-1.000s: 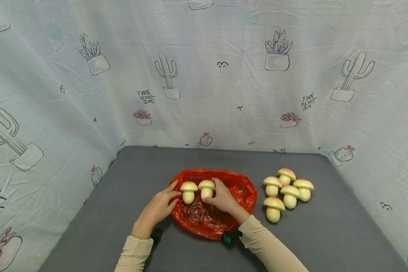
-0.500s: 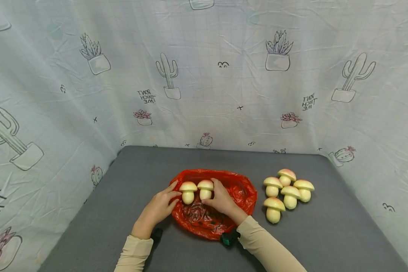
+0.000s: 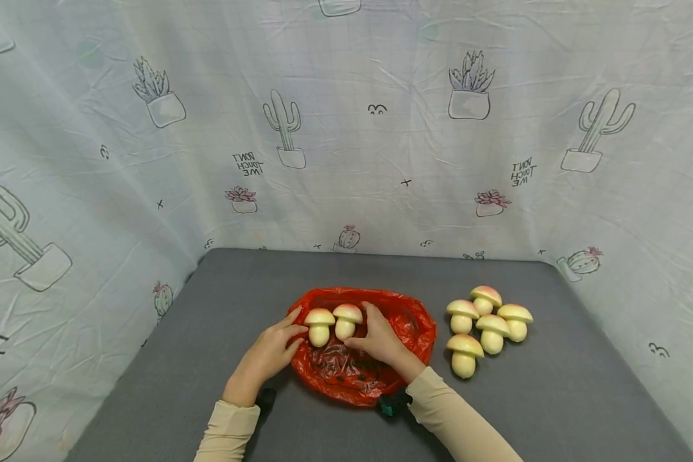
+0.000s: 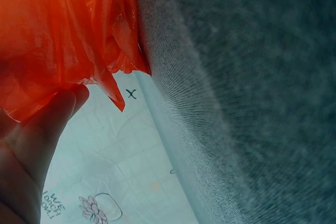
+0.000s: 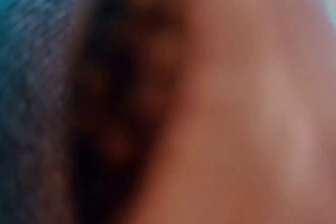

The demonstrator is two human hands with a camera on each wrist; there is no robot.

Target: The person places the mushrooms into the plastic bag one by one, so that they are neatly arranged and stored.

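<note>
A red plastic bag (image 3: 335, 391) lies with its mouth spread wide on the grey table. Two toy mushrooms with pale yellow stems and pinkish caps sit side by side in its left part: a left mushroom (image 3: 319, 327) and a right mushroom (image 3: 346, 322), which leans slightly. My left hand (image 3: 271, 350) grips the bag's left rim; in the left wrist view its fingers run behind the red film (image 4: 58, 40). Inside the bag, my right hand (image 3: 383, 340) is beside the right mushroom, thumb and fingers spread at its right side. The right wrist view is mostly blurred skin.
To the right of the bag, several more toy mushrooms (image 3: 493, 333) lie grouped on the grey table (image 3: 554, 398). A white cloth (image 3: 346, 128) printed with cacti hangs behind and along both sides.
The right mushroom has shifted slightly left and tipped over a little. My right fingers have loosened from around it. The left hand and the bag stay where they were.
</note>
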